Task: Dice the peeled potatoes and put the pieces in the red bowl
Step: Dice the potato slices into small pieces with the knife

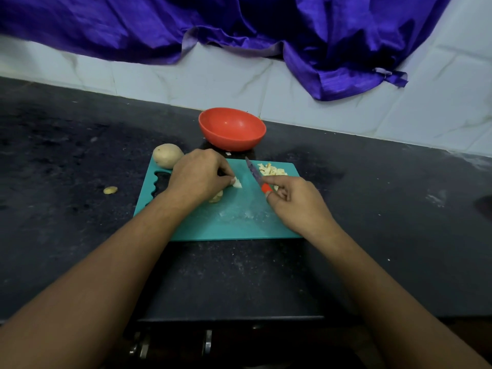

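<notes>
On the dark surface (pixel 80 155) ahead of me, a teal cutting board (pixel 234 222) is lying roughly square to the front edge, with a wide band of bare counter showing between its near edge and the drop-off.

My left hand (pixel 198 177) is resting over the middle-left of the board, its fingertips pinching a pale potato piece (pixel 237 183) against the board. A second chunk (pixel 216 197) is peeking out from under the palm.

My right hand (pixel 295 201) is curling round the red handle of the knife (pixel 254 173), with the forefinger lying straighter along the top. The blade is pointing away from me towards the bowl. It is standing apart from the pinched piece, with a strip of bare board between them.

Diced pieces (pixel 271 170) are sitting heaped in the far right corner of the board, close to both edges there.

A whole potato (pixel 167 155) is overlapping the far left corner, just beyond the wavy handle cut-out (pixel 159 185).

The red bowl (pixel 231 129) is standing just past the far edge of the board, near the tiled wall (pixel 213 75), and I am seeing nothing inside it.

A small scrap (pixel 110 190) is lying on the surface left of the board. Open dark counter is stretching away on both sides.

A purple cloth (pixel 266 27) is hanging down over the wall, well above the bowl.
</notes>
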